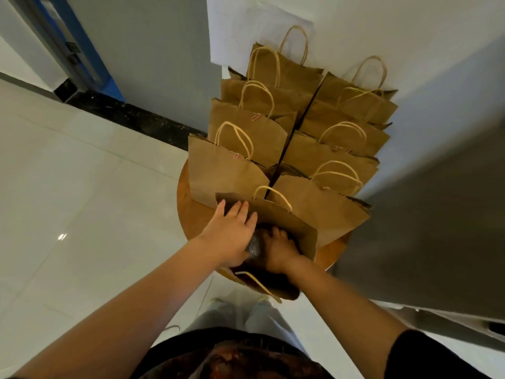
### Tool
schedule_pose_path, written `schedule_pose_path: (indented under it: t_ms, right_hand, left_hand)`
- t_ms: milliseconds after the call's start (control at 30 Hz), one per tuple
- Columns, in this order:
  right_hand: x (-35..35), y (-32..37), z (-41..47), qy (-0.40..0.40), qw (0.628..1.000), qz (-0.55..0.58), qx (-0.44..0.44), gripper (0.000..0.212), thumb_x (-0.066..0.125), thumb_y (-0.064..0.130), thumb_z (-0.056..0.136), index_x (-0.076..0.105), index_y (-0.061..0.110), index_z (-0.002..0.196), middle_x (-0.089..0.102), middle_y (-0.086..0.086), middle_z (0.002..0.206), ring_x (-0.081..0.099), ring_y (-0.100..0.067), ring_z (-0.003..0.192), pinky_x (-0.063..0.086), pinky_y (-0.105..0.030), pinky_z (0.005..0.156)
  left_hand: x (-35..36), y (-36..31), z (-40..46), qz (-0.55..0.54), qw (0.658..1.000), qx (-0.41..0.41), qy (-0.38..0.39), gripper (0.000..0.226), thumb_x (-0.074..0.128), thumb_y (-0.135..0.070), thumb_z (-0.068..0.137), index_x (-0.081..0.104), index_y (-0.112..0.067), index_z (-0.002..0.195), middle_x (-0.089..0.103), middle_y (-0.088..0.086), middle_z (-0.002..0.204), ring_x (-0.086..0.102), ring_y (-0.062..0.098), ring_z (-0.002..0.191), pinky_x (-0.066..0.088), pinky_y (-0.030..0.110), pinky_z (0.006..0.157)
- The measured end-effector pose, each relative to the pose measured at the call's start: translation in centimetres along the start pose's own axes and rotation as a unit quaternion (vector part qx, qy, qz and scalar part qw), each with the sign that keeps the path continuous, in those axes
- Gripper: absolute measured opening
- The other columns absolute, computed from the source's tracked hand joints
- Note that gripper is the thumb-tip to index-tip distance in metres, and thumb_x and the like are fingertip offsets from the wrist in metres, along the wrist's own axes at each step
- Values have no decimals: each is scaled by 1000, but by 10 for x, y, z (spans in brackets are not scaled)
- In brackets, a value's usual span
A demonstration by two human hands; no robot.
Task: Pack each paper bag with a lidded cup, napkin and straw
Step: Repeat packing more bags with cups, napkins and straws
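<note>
The person's right hand (276, 250) is reaching down inside the open brown paper bag (295, 228) nearest them on the round wooden counter (188, 214), fingers curled on a clear lidded plastic cup (254, 248) there. The left hand (232, 233) is lying open, fingers straight, over the bag's far-left rim. Behind it, two rows of brown paper bags with twine handles (273, 119) are standing against the white wall (382, 28).

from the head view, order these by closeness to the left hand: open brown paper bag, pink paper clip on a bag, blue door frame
1. open brown paper bag: left hand rests on its mouth.
2. pink paper clip: farther back, on a closed bag.
3. blue door frame: far left, by the wall.
</note>
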State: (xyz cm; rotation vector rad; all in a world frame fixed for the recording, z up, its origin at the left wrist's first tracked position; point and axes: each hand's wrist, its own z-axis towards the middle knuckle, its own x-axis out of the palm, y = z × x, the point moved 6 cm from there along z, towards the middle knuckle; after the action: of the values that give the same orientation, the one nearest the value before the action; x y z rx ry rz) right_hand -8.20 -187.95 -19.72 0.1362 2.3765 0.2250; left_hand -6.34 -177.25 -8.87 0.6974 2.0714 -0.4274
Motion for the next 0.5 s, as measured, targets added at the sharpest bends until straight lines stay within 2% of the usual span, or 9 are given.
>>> schedule_pose_path:
  t_ms: [67,100,167,233,300,467,500]
  right_hand:
    - [-19,6,-15,-23,999,28,-16,69,51,54,87,29,23,144,33,-10,148,31,-33,134,29,-45,110]
    - [-30,8,-26,-46,998,44,-26,59,48,50,89,38,21,140,43,-10,141,40,-34,128,35,-45,106]
    - [-52,4,-53,-92,992,76,-28,40,47,39,92,51,18,126,58,-8,124,54,-31,113,47,-43,94]
    - [-67,-4,-84,-127,989,68,-15,28,51,30,92,57,18,117,63,-6,111,58,-27,99,52,-41,85]
    - [-78,-16,-117,-170,984,47,5,24,54,28,90,61,18,111,64,-5,104,58,-25,94,54,-40,81]
    - [-88,-61,-205,-249,960,117,41,18,52,33,91,59,17,93,63,2,90,57,-17,79,51,-32,75]
    - [-89,-73,-224,-265,956,115,52,19,51,32,91,60,16,96,63,1,91,57,-17,79,51,-33,75]
  left_hand:
    - [-16,-13,2,-33,999,29,-21,62,45,-30,96,16,-14,149,26,15,152,27,30,139,18,50,114]
    - [-26,-20,2,-40,997,49,-40,50,44,-25,96,29,-15,144,42,12,142,42,28,129,31,48,108]
    - [-46,-36,1,-45,994,78,-70,25,43,-20,95,52,-17,118,62,5,113,58,22,101,44,38,84]
    - [-64,-52,-3,-45,993,84,-66,18,42,-17,95,57,-16,106,63,3,97,59,21,87,43,33,69]
    - [-79,-73,-10,-44,992,101,-61,18,40,-17,97,56,-15,103,58,2,89,57,19,80,43,33,63]
    - [-124,-153,-38,-20,978,149,-148,19,35,-22,100,54,-20,102,54,-1,85,56,17,78,45,31,67]
    - [-131,-171,-43,-17,974,157,-163,20,35,-22,100,54,-20,104,55,-1,87,56,18,80,44,31,67]
